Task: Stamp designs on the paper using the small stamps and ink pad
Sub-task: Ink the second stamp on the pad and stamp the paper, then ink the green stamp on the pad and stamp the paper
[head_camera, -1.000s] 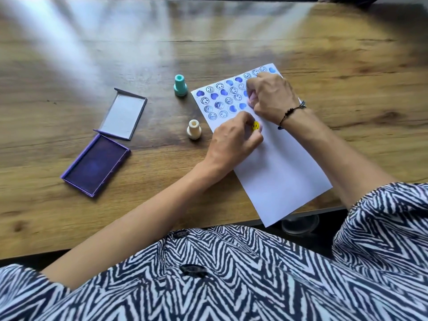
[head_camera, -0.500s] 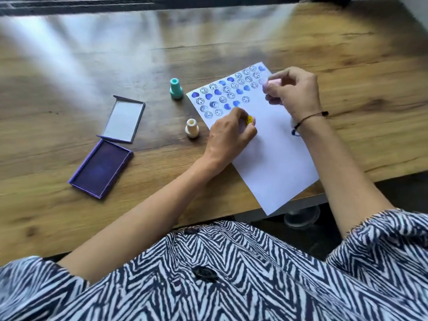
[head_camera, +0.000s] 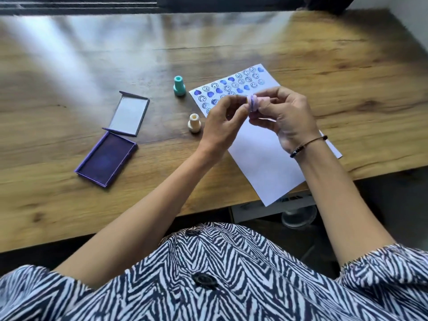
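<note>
A white paper (head_camera: pixel 266 163) lies askew on the wooden table, its far end covered with rows of blue smiley and heart prints. Both hands are lifted above it and meet fingertip to fingertip. My right hand (head_camera: pixel 289 117) pinches a pink stamp (head_camera: pixel 257 101) held sideways, its purple-stained face turned left. My left hand (head_camera: pixel 222 126) is pinched on something small with a purple end, pressed against the pink stamp; no yellow shows between its fingers. The open purple ink pad (head_camera: pixel 106 158) sits far left.
A teal stamp (head_camera: pixel 179 86) stands upright just left of the paper's far corner, and a cream stamp (head_camera: pixel 194 123) stands nearer, beside my left hand. The ink pad's lid (head_camera: pixel 129 113) lies behind the pad. The paper's near corner overhangs the table edge (head_camera: pixel 208 212).
My right hand lifted the pink stamp off the paper and turned it sideways. My left hand rose from the sheet and came up to meet it. The yellow stamp is out of sight.
</note>
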A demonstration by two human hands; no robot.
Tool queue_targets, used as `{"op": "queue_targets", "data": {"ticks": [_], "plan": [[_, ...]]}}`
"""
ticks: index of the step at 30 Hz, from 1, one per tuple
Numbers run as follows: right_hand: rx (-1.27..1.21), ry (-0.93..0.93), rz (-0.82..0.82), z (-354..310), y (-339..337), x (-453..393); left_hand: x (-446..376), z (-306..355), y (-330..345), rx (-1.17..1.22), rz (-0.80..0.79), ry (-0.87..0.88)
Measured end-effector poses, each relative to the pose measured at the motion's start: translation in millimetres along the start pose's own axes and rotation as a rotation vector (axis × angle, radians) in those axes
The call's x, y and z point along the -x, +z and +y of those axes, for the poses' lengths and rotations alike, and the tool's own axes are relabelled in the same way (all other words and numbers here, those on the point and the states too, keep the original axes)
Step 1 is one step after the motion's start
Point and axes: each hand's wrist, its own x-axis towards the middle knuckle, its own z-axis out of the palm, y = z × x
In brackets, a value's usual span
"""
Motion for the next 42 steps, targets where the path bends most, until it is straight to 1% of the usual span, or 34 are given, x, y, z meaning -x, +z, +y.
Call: {"op": "queue_targets", "data": {"ticks": [4,7,10,13,15,17,19,20,23,25,27,28,30,31,33,35,37,39,40,41,42], "plan": [[0.109,-0.079,-0.008,-1.3,6.3,7.2,8.3,5.5,-7.4,0.075,0.001,-0.015],[0.187,-0.148,-0.029,-2.7,12.1,11.1,17.1,10.2,-12.4,0.030,0.029,-0.015],[0.217,-0.201,-0.039,-6.1,22.4,10.2,22.3,19.8,-20.1,-0.091,0.093,0.042],[0.313,-0.211,-0.055,-5.0,33.5,5.5,23.1,29.0,-31.5,-0.327,0.153,0.096],[0.489,-0.216,-0.081,4.2,42.0,3.8,24.7,30.4,-39.8,-0.374,0.197,0.086],[0.805,-0.298,-0.122,15.8,52.5,3.7,27.7,30.0,-48.0,-0.342,0.239,0.036],[1.035,-0.391,-0.195,27.0,63.5,4.2,29.0,26.4,-54.7,-0.314,0.283,-0.012],[1.095,-0.416,-0.226,31.2,67.8,4.3,29.0,24.4,-57.3,-0.299,0.301,-0.033],[1.204,-0.451,-0.251,36.6,73.6,2.3,30.6,20.4,-62.2,-0.275,0.347,-0.077],[1.271,-0.424,-0.303,31.1,71.2,-1.8,31.4,18.4,-65.3,-0.263,0.377,-0.092],[1.251,-0.371,-0.328,15.3,68.4,-11.8,31.0,17.1,-69.6,-0.240,0.412,-0.106],[1.203,-0.376,-0.294,5.2,69.6,-18.9,30.9,17.0,-71.6,-0.226,0.429,-0.111],[1.108,-0.454,-0.176,-10.7,79.1,-40.9,30.3,17.0,-75.1,-0.192,0.453,-0.118],[1.102,-0.479,-0.146,-14.9,87.7,-53.3,30.6,17.5,-76.8,-0.178,0.467,-0.121],[1.175,-0.468,-0.190,-15.4,108.4,-73.1,32.7,18.6,-79.7,-0.174,0.495,-0.123],[1.260,-0.414,-0.299,-8.8,127.7,-88.0,35.0,19.6,-83.2,-0.177,0.510,-0.121],[1.336,-0.403,-0.375,-2.2,140.4,-93.7,38.5,19.4,-87.0,-0.180,0.527,-0.122],[1.344,-0.442,-0.366,-0.1,145.8,-95.8,41.8,17.5,-91.5,-0.169,0.547,-0.125],[1.282,-0.438,-0.339,-1.6,146.0,-94.8,42.7,16.4,-94.1,-0.156,0.558,-0.129],[1.155,-0.405,-0.335,-4.1,147.2,-91.9,43.8,15.5,-97.8,-0.140,0.575,-0.133],[0.985,-0.346,-0.368,-7.7,148.4,-85.9,45.0,14.9,-101.7,-0.125,0.594,-0.137]]}}
